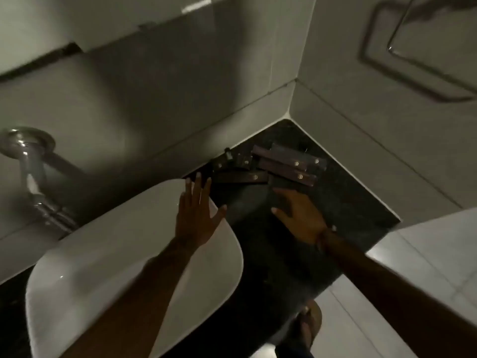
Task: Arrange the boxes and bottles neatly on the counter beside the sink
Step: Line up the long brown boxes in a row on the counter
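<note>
Several flat dark brown boxes (pixel 284 164) with small round emblems lie in a loose overlapping heap in the far corner of the black counter (pixel 348 202). A small dark bottle (pixel 228 153) stands at the heap's left end against the wall. My left hand (pixel 197 213) hovers with fingers spread over the right rim of the white sink (pixel 116 267), just short of the boxes. My right hand (pixel 300 215) reaches flat over the counter, fingertips at the near edge of the heap; its fingers are spread and hold nothing.
A chrome tap (pixel 28 161) juts from the tiled wall at left. A metal towel ring (pixel 413 52) hangs on the right wall. White floor tiles (pixel 426 254) lie beyond the counter's right edge, and my foot in a sandal (pixel 308 324) shows below.
</note>
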Available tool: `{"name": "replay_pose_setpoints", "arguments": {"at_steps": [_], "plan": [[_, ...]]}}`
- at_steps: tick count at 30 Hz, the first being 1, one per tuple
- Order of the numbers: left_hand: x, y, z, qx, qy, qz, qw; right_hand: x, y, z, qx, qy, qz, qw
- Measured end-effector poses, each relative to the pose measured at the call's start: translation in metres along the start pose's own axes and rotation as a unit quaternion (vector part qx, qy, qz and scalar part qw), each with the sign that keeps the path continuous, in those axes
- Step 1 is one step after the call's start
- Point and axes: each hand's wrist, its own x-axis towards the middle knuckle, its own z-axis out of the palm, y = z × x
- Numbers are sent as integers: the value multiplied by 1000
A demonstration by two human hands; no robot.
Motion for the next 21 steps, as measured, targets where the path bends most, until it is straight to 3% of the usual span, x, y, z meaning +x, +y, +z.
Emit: {"name": "replay_pose_setpoints", "arguments": {"at_steps": [6,9,13,17,21], "plan": [[10,-5,38,-93,101,20,990,105,-2,69,-293,-29,-50,954],[15,-9,49,-105,135,28,985,114,7,80,-356,-25,-35,934],[17,-9,55,-129,168,40,976,67,22,88,-320,8,-6,947],[22,-12,60,-135,212,59,966,-34,49,91,-221,82,40,971],[23,-12,66,-130,238,69,960,-121,72,101,-159,108,91,977]]}}
